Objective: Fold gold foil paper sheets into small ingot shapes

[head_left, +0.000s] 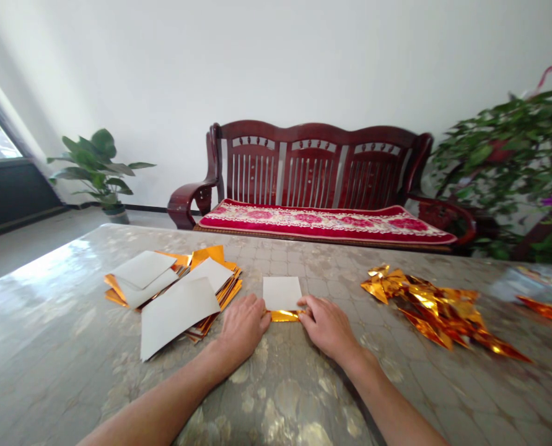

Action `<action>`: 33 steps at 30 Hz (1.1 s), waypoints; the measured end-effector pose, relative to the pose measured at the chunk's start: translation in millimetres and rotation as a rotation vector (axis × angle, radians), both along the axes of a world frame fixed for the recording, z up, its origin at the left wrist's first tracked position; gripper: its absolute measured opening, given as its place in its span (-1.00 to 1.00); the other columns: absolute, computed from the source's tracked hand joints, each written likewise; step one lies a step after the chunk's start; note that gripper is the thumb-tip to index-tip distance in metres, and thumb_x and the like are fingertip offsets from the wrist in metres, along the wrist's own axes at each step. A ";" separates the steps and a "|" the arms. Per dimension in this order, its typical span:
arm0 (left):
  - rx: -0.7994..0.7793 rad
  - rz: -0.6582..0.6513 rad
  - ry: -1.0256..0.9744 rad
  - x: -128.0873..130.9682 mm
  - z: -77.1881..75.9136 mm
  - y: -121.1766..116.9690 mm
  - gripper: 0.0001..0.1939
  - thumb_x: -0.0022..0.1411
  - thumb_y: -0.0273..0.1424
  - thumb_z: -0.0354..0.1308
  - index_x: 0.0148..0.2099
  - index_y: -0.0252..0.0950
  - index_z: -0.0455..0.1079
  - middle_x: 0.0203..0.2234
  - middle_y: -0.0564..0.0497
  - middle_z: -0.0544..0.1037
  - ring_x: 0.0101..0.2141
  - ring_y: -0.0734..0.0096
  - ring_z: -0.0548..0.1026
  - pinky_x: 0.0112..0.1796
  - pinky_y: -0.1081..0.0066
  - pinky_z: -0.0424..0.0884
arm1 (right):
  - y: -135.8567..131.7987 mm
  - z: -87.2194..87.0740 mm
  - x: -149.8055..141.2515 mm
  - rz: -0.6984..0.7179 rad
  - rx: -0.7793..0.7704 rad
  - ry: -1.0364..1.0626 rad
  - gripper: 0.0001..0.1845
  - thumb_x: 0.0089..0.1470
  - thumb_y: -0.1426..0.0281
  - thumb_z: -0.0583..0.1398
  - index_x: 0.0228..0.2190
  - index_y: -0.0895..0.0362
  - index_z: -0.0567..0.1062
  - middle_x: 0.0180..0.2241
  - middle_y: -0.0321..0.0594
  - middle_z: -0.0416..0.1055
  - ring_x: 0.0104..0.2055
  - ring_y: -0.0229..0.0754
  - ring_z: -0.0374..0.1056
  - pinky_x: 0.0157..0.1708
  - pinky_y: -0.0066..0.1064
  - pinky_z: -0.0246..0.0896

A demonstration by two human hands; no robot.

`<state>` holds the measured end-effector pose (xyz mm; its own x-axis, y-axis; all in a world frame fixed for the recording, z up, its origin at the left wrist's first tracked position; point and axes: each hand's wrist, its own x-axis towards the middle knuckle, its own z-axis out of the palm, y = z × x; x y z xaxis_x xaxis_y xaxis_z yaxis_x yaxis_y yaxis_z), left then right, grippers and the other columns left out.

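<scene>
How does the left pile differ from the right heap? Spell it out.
The pile shows white faces along with gold; the heap shows only gold. The pile is mostly flat, straight-edged sheets; the heap is folded, pointed pieces. The pile lies close by the left hand; the heap sits farther from the right hand. Both rest on the table.

Looked like smooth, matt paper on the middle sheet [282,292]; shone like gold foil along its near fold [284,316]. Showed matt white and glossy gold on the left stack [180,310]. Glittered, creased, on the right foil pieces [427,300]. Looked like thin plastic on the far-right bag [531,280], glossy on the tabletop [276,384], varnished wood on the far bench [252,131], cloth on its cover [308,219].
</scene>
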<state>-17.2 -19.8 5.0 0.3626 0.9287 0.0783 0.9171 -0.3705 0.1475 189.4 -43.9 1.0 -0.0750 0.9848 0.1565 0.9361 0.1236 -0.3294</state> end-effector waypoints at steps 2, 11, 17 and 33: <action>0.022 -0.008 0.015 0.2 -0.3 -0.2 -0.75 0.36 -0.29 -0.02 -0.27 -0.27 0.43 -0.29 -0.09 0.53 -0.21 0.22 0.48 -0.23 0.33 0.25 | 0.1 0.1 -0.2 0.002 0.004 0.000 -0.79 0.13 0.38 0.14 -0.17 0.04 0.48 -0.27 -0.24 0.55 -0.17 -0.13 0.40 -0.20 -0.37 0.08; 0.125 -0.068 -0.072 -0.9 0.5 -3.5 -0.72 0.30 -0.39 0.10 0.05 -0.26 0.34 -0.09 -0.09 0.44 -0.08 0.14 0.38 -0.06 0.24 0.29 | 0.3 -0.7 -1.3 -0.012 0.006 -0.018 -0.77 0.13 0.37 0.14 -0.15 0.04 0.48 -0.24 -0.22 0.55 -0.15 -0.11 0.41 -0.19 -0.36 0.09; 0.091 -0.401 -0.124 -0.4 -1.8 -2.9 -0.71 0.40 -0.48 -0.05 0.08 -0.11 0.34 -0.09 0.00 0.42 -0.07 0.29 0.36 -0.08 0.38 0.32 | -0.3 1.0 -3.2 -0.017 0.002 -0.040 -0.75 0.14 0.40 0.11 -0.14 0.06 0.47 -0.24 -0.20 0.55 -0.16 -0.11 0.41 -0.21 -0.36 0.09; 0.131 -0.403 -0.017 11.9 1.6 -31.0 -0.61 0.31 -0.18 0.11 0.10 -0.25 0.27 -0.09 -0.08 0.41 -0.07 0.12 0.34 -0.03 0.16 0.34 | -0.4 -0.5 -8.5 -0.127 0.069 -0.099 -0.64 0.18 0.29 0.15 0.01 0.07 0.40 -0.15 -0.18 0.51 -0.13 -0.07 0.37 -0.22 -0.33 0.05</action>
